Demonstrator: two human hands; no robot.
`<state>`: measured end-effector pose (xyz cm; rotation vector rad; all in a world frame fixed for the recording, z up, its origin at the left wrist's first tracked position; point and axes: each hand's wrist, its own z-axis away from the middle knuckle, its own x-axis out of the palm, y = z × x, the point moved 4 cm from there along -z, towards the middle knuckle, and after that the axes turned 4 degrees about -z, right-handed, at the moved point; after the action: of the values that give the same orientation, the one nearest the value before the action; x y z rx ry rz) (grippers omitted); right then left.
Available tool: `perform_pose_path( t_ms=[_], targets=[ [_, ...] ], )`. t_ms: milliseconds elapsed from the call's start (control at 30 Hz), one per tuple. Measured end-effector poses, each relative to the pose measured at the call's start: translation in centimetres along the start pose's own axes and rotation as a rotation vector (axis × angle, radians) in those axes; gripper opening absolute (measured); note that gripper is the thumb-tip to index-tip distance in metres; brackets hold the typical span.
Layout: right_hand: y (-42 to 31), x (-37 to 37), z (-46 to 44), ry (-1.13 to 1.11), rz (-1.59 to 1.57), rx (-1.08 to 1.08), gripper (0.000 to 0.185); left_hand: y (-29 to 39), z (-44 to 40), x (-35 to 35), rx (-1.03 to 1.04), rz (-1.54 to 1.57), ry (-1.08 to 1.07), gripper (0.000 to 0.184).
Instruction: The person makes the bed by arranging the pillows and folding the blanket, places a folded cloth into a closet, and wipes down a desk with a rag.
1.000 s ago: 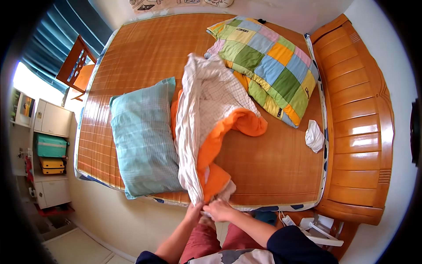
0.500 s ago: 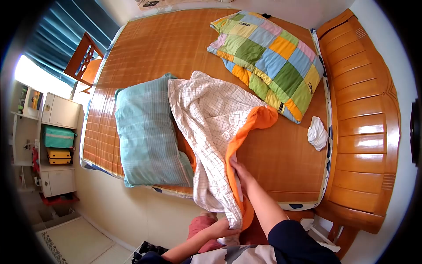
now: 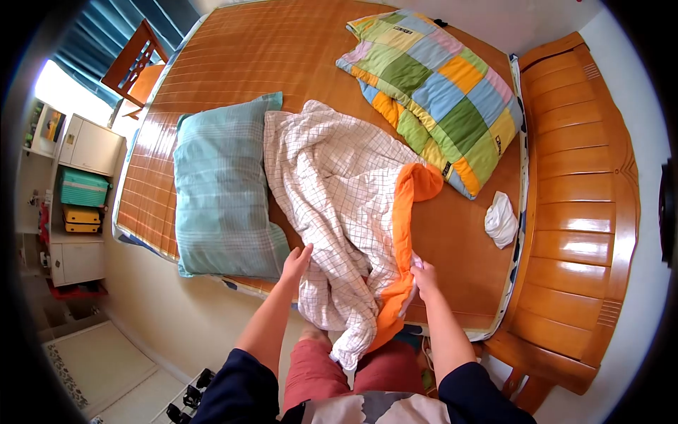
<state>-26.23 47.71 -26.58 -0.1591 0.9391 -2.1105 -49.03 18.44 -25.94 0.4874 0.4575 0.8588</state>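
A white checked quilt [image 3: 339,184] with an orange underside lies rumpled on the bed, its near end hanging over the edge by my legs. My right hand [image 3: 424,275] is closed on the quilt's orange side edge. On the other side, my left hand [image 3: 296,263] has its fingers stretched out beside the quilt's left edge, near the pillow's lower corner, holding nothing. The blue-green plaid pillow [image 3: 226,191] lies left of the quilt and touches it.
A colourful patchwork quilt [image 3: 445,92] lies folded toward the headboard [image 3: 572,212]. Near it is a crumpled white cloth [image 3: 501,220]. A wooden chair [image 3: 134,67] stands past the bed's far left edge, and shelves with a teal case [image 3: 83,186] are at left.
My left hand has let go of the quilt's near end and moved up and left to its side. My right hand has shifted rightward, spreading the orange edge. The view has shifted slightly.
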Motion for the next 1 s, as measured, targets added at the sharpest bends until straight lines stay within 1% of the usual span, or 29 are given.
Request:
perform_pose_path(
  t_ms=[33,67,133,167,200,267,300,333,367,400,433,467,500,533,567,600,667,733,800,833,867,933,1000],
  targets=[
    [-0.2,-0.9,-0.3,-0.001,0.184,0.069,0.037,-1.1,-1.9,0.4,0.037,0.024,0.122,0.064],
    [-0.4,-1.0,-0.5,0.004,0.187,0.070,0.037,-2.7,-3.5,1.0,0.037,0.027,0.117,0.064],
    [-1.9,-0.1,-0.3,0.014,-0.330,-0.062,0.054,-1.0,-3.2,3.1,0.159,0.220,-0.036,0.066],
    [-2.8,0.7,-0.3,-0.091,-0.338,-0.017,0.070,-0.9,-3.6,3.7,0.110,0.261,-0.037,0.064],
    [-2.5,1.8,-1.3,-0.093,-0.361,-0.018,0.078,-0.1,-3.3,4.2,0.105,0.261,-0.037,0.064],
    [-4.2,4.2,-1.0,-0.022,-0.145,-0.017,0.089,1.6,-1.8,5.0,0.064,0.210,0.043,0.061],
    [-3.3,5.2,-1.6,-0.021,-0.151,-0.015,0.089,1.2,-2.1,5.4,0.056,0.312,0.032,0.051],
    [-2.1,5.8,-3.0,0.073,0.123,-0.077,0.086,1.5,-2.0,5.4,0.058,0.306,0.032,0.051],
    [-1.6,5.8,-3.7,0.166,0.398,-0.140,0.083,1.8,-1.8,5.3,-0.008,0.260,0.031,0.048],
    [-2.0,5.5,-3.5,0.166,0.392,-0.143,0.083,2.0,-1.6,5.1,-0.072,0.214,0.032,0.046],
    [-1.7,5.5,-3.4,0.068,0.399,0.006,0.074,2.4,-0.9,5.0,-0.038,0.285,0.065,0.040],
    [-1.6,5.7,-3.1,-0.035,0.406,0.153,0.066,2.5,-0.6,4.6,-0.030,0.280,0.075,0.040],
    [1.3,5.7,-4.9,-0.113,0.358,0.138,0.047,2.3,-0.2,3.7,-0.001,0.253,0.165,0.037],
    [1.8,4.8,-4.4,-0.122,0.353,0.132,0.047,1.8,0.1,2.8,0.027,0.226,0.252,0.034],
    [1.9,4.4,-3.5,-0.260,0.211,0.168,0.044,-0.6,-1.2,1.6,0.021,0.224,0.288,0.031],
    [1.8,3.9,-2.4,-0.394,0.069,0.199,0.042,-1.3,-0.4,0.5,0.004,0.291,0.321,0.031],
    [1.3,2.2,0.4,-0.351,-0.622,0.214,0.034,-2.0,1.3,-1.3,-0.033,0.480,0.361,0.033],
    [-0.7,-1.1,2.8,-0.335,-0.809,0.168,0.035,-3.3,1.8,-4.0,0.009,0.656,0.420,0.033],
    [-3.6,-4.8,5.2,-0.268,-0.854,0.065,0.036,-3.3,3.0,-7.0,0.025,0.821,0.390,0.031],
    [-4.9,-6.7,5.9,-0.255,-0.914,0.041,0.036,-3.3,3.1,-8.4,0.037,0.960,0.311,0.029],
    [-6.5,-8.3,6.5,-0.242,-0.974,0.010,0.037,-0.8,5.3,-8.5,0.047,1.024,0.242,0.028],
    [-11.4,-10.2,7.9,-0.182,-1.021,-0.071,0.036,3.1,7.3,-9.4,-0.049,1.049,0.136,0.026],
    [-15.7,-11.6,7.3,-0.144,-0.896,-0.191,0.034,5.0,3.9,-12.5,0.105,1.057,0.213,0.022]
  ],
)
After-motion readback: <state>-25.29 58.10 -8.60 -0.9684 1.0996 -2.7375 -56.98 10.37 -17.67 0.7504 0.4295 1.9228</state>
